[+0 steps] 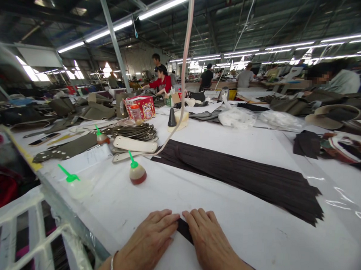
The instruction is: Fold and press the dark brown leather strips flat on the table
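A narrow dark strip of material lies on the white tabletop, running under my right forearm toward the lower right. My left hand grips its far end, fingers bunched together, with the thumb tucked below. Just to the right, my right hand presses on the same strip, its fingers close together and bent over it. Both sets of fingertips nearly meet; what lies beneath them is hidden. Beyond the hands rests a long stack of dark strips. A squeeze bottle with a green nozzle and reddish-brown liquid stands to the left.
Another green-nozzled bottle stands near the table's left edge, beside a white plastic crate. White straps, a black cone and a red patterned bag sit farther back. A hose hangs over the table. Co-workers are in the background.
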A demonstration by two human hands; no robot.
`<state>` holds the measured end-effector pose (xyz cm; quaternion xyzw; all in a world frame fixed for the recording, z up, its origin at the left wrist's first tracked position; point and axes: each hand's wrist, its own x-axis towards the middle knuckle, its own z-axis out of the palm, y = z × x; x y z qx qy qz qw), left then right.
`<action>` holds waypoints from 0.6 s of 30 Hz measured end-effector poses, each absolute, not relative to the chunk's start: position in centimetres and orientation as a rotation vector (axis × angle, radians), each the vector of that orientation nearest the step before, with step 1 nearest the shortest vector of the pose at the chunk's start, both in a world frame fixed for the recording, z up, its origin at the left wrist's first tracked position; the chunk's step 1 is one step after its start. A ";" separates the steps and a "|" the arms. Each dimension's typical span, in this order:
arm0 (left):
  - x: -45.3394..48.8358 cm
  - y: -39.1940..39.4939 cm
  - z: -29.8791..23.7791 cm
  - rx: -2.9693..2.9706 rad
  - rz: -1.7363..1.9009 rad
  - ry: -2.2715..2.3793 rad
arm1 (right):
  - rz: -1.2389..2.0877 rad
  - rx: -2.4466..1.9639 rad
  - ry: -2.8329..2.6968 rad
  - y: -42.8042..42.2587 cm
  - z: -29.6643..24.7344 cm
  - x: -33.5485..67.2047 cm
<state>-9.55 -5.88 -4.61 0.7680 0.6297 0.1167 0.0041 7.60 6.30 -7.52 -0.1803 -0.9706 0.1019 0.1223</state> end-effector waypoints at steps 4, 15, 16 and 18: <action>-9.6 -5.4 -4.0 2.383 0.355 1.918 | 0.361 -0.542 -2.837 6.6 -7.4 8.3; -9.1 -4.4 -3.8 2.291 0.423 1.876 | 0.309 -0.398 -2.839 6.7 -7.2 9.8; -9.0 -4.3 -3.7 2.287 0.403 1.865 | 0.295 -0.384 -2.843 6.7 -7.2 9.9; -8.9 -4.1 -3.7 2.280 0.371 1.856 | 0.268 -0.361 -2.849 6.7 -7.2 10.1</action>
